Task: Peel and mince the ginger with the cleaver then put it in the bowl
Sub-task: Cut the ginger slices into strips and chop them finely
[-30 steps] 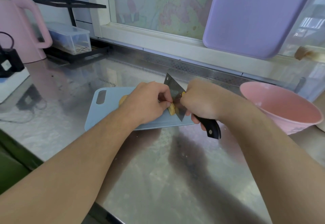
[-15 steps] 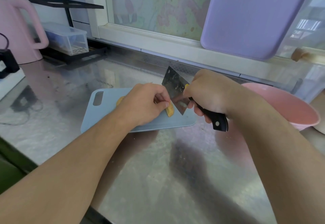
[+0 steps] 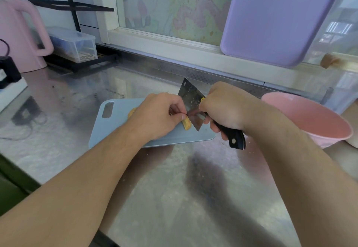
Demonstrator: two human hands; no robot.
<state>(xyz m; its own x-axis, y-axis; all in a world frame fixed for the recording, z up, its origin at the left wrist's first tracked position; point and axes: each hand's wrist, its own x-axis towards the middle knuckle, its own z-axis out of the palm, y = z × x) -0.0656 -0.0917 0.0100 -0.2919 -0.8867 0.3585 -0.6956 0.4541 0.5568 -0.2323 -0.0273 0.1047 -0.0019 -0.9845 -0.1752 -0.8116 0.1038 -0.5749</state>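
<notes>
The left hand (image 3: 155, 116) is pinching the ginger (image 3: 186, 125) over the blue cutting board (image 3: 108, 130). The right hand (image 3: 224, 109) is gripping the cleaver (image 3: 190, 101), its blade touching the ginger. A pink bowl (image 3: 317, 122) is sitting on the surface (image 3: 174, 188) nearby.

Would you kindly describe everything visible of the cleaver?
The cleaver has a broad rectangular blade of shiny metal, speckled with bits, with a small hole near its top corner, and a black riveted handle. The right hand grips the handle. It is tilted above the blue cutting board, blade against the ginger.
</notes>
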